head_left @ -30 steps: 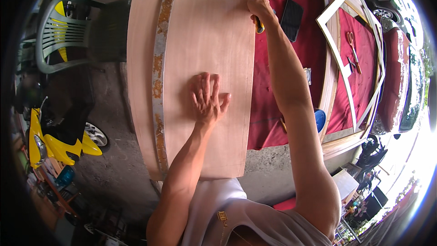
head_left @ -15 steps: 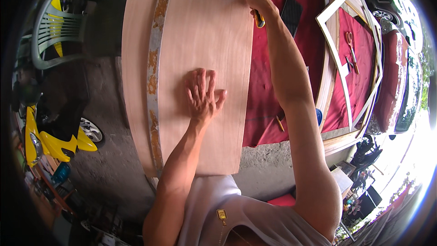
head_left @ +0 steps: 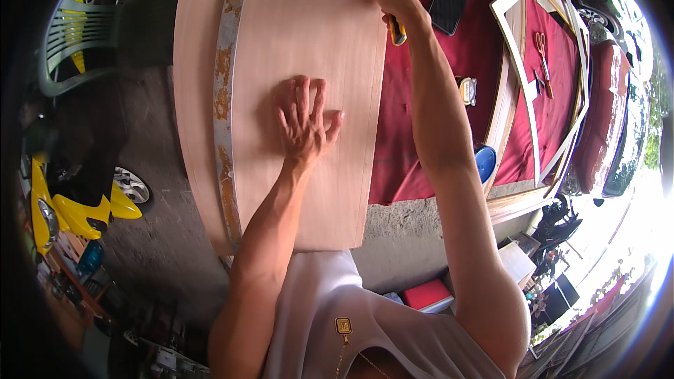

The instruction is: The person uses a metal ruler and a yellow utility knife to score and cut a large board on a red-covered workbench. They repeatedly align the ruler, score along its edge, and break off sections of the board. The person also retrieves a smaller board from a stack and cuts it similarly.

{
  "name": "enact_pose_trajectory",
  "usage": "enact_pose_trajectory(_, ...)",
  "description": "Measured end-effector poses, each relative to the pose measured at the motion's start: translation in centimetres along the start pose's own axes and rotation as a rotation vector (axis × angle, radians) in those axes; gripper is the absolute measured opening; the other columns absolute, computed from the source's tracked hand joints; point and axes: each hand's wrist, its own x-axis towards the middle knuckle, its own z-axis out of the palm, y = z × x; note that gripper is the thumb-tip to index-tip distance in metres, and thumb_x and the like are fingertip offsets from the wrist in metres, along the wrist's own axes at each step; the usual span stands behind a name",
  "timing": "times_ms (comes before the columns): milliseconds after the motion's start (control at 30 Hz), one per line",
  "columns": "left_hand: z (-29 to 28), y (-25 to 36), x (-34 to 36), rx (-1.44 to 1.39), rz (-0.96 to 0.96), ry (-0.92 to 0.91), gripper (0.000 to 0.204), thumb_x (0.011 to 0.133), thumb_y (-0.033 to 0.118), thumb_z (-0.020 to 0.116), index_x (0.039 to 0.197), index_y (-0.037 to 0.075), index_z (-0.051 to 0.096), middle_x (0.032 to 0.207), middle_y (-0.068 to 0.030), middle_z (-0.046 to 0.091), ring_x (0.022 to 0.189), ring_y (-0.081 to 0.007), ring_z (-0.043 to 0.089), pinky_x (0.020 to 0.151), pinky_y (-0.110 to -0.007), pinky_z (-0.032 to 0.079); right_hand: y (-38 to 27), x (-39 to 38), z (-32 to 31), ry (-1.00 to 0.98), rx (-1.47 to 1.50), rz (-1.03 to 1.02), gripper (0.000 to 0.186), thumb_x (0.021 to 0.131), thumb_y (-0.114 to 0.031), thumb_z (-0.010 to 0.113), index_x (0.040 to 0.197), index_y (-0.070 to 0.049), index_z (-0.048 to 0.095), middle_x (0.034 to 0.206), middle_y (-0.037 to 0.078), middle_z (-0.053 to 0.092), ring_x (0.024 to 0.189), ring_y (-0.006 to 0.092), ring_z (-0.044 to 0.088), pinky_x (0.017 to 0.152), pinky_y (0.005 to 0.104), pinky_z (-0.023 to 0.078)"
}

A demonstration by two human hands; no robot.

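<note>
Plywood panel (head_left: 316,35), lying flat; left hand (head_left: 305,130), resting on the panel, fingers lying spread; right hand (head_left: 404,7), fingers gripping yellow utility knife (head_left: 398,32) at the panel's right edge; rust-patched metal straightedge (head_left: 225,84), lying along the panel's left part; red cloth (head_left: 407,119), showing right of the panel

A board (head_left: 309,35) lies lengthwise before the person, with a long strip (head_left: 223,84) on it, left of its middle. The left hand (head_left: 305,123) rests on the board, right of the strip; the right hand (head_left: 404,3), holding a cutter (head_left: 398,31), is farther forward at the board's right edge. To the right, a cloth (head_left: 400,119) bears a phone (head_left: 449,2) and, nearer the person, a tape measure (head_left: 468,90). Farther right, scissors (head_left: 542,45) lie within a frame's (head_left: 513,51) outline. Left of the board stands a chair (head_left: 81,35), with a motorbike (head_left: 81,214) nearer the person.
</note>
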Motion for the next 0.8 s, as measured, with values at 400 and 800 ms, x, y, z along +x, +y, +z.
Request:
enact_pose_trajectory(400, -0.1, 0.0, 0.0, 0.019, 0.014, 0.066, 0.074, 0.085, 0.053, 0.061, 0.148, 0.021, 0.038, 0.152, -0.0113, 0.032, 0.142, -0.0344, 0.027, 0.112, -0.063, 0.015, 3.4, -5.8, 3.0, 0.011, 0.070, 0.024, 0.041, 0.090, -0.030, 0.050, 0.098, 0.010, 0.055, 0.066, 0.017, 0.061, 0.050, 0.0220, 0.062, 0.042, 0.0376, 0.052)
enact_pose_trajectory(800, 0.9, -0.2, -0.1, 0.057, 0.028, 0.135, 0.072, 0.085, 0.056, 0.059, 0.146, 0.022, 0.040, 0.149, -0.0125, 0.036, 0.140, -0.0343, 0.032, 0.111, -0.065, 0.016, 6.9, -12.6, 5.7, 0.010, -0.081, 0.087, 0.043, 0.093, -0.036, 0.049, 0.105, 0.005, 0.052, 0.090, 0.026, 0.067, 0.072, 0.0352, 0.070, 0.064, 0.0448, 0.057)
